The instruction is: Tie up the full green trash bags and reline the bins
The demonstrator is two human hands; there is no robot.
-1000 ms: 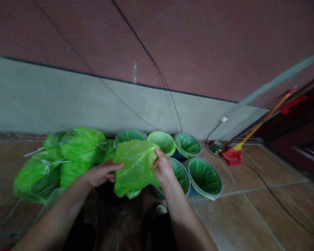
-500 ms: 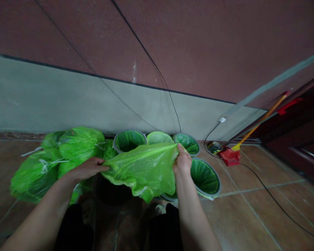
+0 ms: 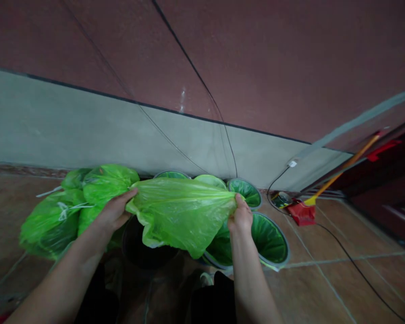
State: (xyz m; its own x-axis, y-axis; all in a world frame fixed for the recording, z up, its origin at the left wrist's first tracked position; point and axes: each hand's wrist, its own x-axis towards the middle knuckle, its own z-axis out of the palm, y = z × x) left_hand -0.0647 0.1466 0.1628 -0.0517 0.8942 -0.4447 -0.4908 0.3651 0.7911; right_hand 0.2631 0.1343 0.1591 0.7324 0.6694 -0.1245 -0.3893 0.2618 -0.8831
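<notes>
A thin green plastic bag (image 3: pixel 185 211) is stretched sideways between my two hands. My left hand (image 3: pixel 118 210) pinches its left end, and my right hand (image 3: pixel 241 216) grips the right end. The bag's lower edge hangs loose and wavy. Below it stands a dark bin (image 3: pixel 145 252) whose inside looks black, with no green lining visible. Just beyond my right hand is a bin lined in green (image 3: pixel 270 238). Another green-lined bin (image 3: pixel 221 245) is partly hidden behind the bag and my right wrist.
Several filled, tied green bags (image 3: pixel 54 220) are heaped at the left. More lined bins (image 3: pixel 245 192) stand along the wall. On the tiled floor at the right are a red dustpan (image 3: pixel 302 212), a yellow-handled broom (image 3: pixel 337 177), a small can (image 3: pixel 281 199) and a black cable (image 3: pixel 354 263).
My hands have drawn the bag wider and flatter, the left hand lifting slightly. The bag now covers more of the back bins. The view has shifted a little.
</notes>
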